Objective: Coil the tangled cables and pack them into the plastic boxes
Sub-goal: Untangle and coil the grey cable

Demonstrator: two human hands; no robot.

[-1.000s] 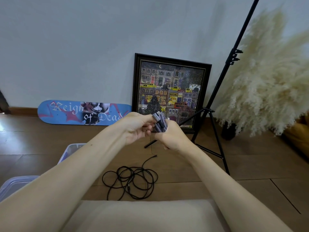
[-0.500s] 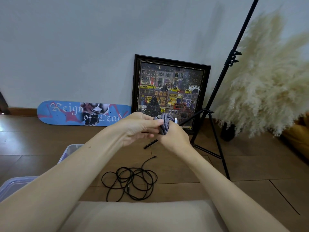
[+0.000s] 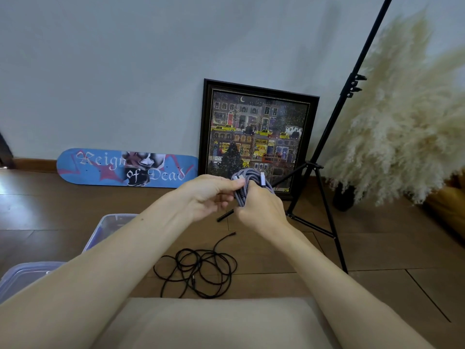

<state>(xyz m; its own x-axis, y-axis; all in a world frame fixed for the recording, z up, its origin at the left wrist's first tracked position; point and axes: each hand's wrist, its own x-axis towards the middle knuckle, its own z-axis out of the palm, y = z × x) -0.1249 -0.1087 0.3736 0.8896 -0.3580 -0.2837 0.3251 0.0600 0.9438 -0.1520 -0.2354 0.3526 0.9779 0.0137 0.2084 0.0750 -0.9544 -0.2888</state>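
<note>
Both hands are raised in the middle of the view, meeting over the floor point(image 3: 377, 248). Between them is a coiled grey braided cable point(image 3: 247, 183), held in the air in front of the lower edge of the framed picture point(image 3: 256, 137). The right hand point(image 3: 261, 212) is clenched round the lower part of the bundle, its back turned to the camera, and the loops stick up out of its grip toward 12 o'clock. The left hand point(image 3: 208, 195) reaches in from 9 o'clock. The tips of its fingers point(image 3: 227, 184) pinch the cable at the top left of the bundle. A silver plug point(image 3: 263, 178) shows on the top right of the coil.

At 6 o'clock from the hands a black cable point(image 3: 198, 270) lies on the floor in a loose tangle, with one free end trailing out toward 1 o'clock. Two clear plastic boxes sit at 8 o'clock from the hands. The nearer box point(image 3: 22, 275) is partly hidden by the left forearm, and the farther box point(image 3: 105, 227) stands just beyond it. Whether anything lies in them cannot be told.

A blue skateboard deck point(image 3: 100, 167) leans against the wall at 10 o'clock. A black tripod stand point(image 3: 327, 152) rises at 2 o'clock, with a bunch of pale dried grass point(image 3: 407, 109) beside it at 3 o'clock. A beige cushion point(image 3: 214, 323) fills the bottom edge.
</note>
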